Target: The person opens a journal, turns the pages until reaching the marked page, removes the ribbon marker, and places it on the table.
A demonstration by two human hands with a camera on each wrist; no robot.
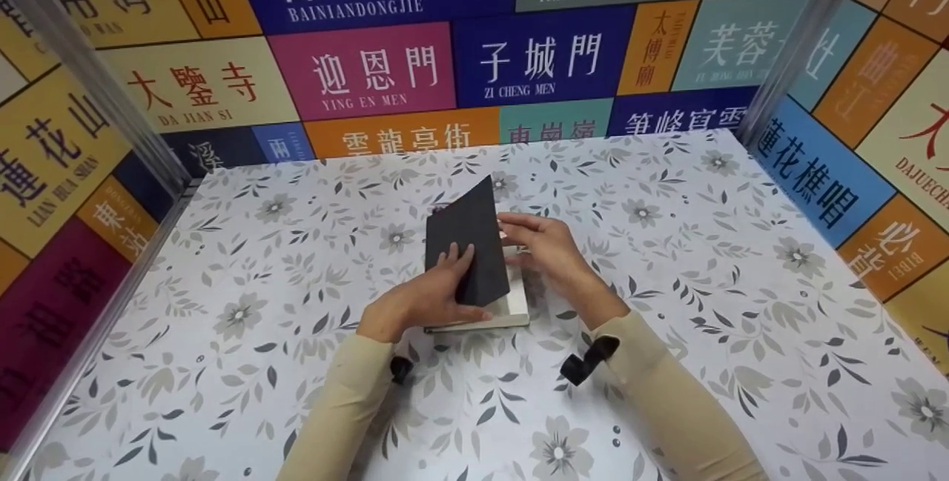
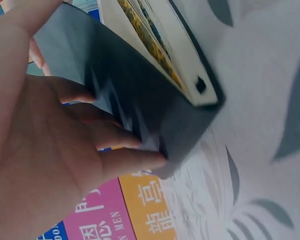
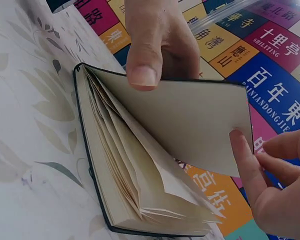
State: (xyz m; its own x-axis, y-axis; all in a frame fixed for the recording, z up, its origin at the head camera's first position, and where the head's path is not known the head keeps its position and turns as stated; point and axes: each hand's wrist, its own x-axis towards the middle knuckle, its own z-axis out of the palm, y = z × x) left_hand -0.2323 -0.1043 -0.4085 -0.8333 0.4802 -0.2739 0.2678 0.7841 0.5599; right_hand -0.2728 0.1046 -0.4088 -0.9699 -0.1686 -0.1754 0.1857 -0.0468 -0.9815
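A small notebook (image 1: pixel 515 309) lies on the table, its dark front cover (image 1: pixel 467 218) raised at a slant. My left hand (image 1: pixel 424 294) holds that cover near its lower edge, with fingers spread over the dark outer face and the thumb (image 3: pixel 142 75) on the pale inner face. At the cover's free edge, my right hand (image 3: pixel 277 192) pinches it, one digit against the inside and other fingertips beyond the edge. Cream pages (image 3: pixel 125 170) fan apart beneath. A yellow patterned strip (image 2: pixel 152 47) shows among the pages in the left wrist view.
A white tablecloth (image 1: pixel 319 266) with grey flowers and leaves covers the table. Colourful panels with Chinese lettering (image 1: pixel 356 70) stand behind and at both sides, with clear upright posts at the corners. Black straps (image 1: pixel 589 360) hang at the wrists.
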